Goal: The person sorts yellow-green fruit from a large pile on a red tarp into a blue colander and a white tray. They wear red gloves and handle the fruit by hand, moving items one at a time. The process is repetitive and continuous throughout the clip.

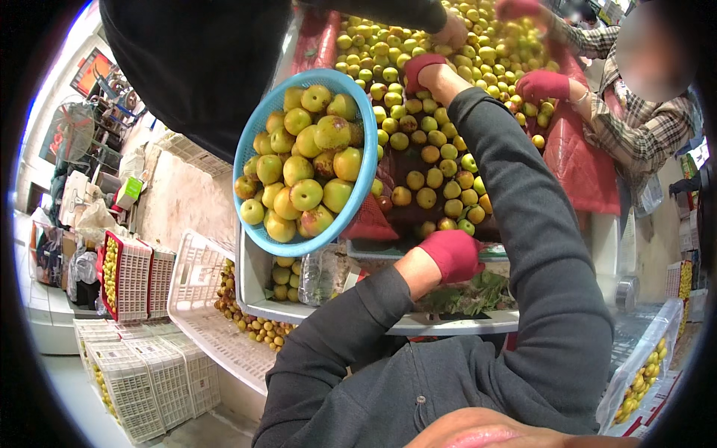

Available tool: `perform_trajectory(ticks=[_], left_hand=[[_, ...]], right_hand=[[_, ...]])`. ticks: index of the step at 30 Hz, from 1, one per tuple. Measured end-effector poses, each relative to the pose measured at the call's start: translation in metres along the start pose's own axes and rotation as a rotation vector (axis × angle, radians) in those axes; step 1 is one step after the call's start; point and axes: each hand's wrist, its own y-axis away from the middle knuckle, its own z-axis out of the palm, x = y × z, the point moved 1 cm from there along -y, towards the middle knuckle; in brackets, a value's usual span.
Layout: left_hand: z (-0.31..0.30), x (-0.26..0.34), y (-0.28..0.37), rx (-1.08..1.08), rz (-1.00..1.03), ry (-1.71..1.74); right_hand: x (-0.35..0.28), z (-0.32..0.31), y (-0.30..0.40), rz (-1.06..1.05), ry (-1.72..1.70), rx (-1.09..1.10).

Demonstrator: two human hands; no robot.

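Small round yellow-green fruits (434,154), some with reddish-brown patches, cover a sloping sorting table with red padded sides. My right hand (423,71), in a red glove, reaches among the fruits at the upper middle; its fingers are hidden. Near the table's lower edge, my left hand (452,256), also red-gloved, is beside a few fruits and above green leaves (476,292); whether it holds anything is unclear. A light-blue plastic basket (367,162) full of larger-looking fruits stands tilted to the left of both hands.
A co-worker's red-gloved hand (542,85) is right of mine, another one blurred above it. A person in black at upper left has a bare hand (452,31) on the fruits. White plastic crates (143,381) are stacked lower left; a bigger white crate (199,319) holds fruits.
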Motion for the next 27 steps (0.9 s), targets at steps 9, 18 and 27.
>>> perform_trajectory(ticks=[9,18,27], left_hand=[[-0.005,0.006,0.002,-0.018,0.057,-0.043],[0.037,-0.021,-0.009,0.297,0.197,0.093],[-0.012,0.007,-0.002,-0.080,0.011,0.048]], right_hand=[[0.001,-0.002,-0.036,0.101,-0.335,0.535],[-0.033,-0.021,-0.034,0.084,-0.195,0.112],[0.067,-0.013,0.105,-0.165,-1.266,0.281]])
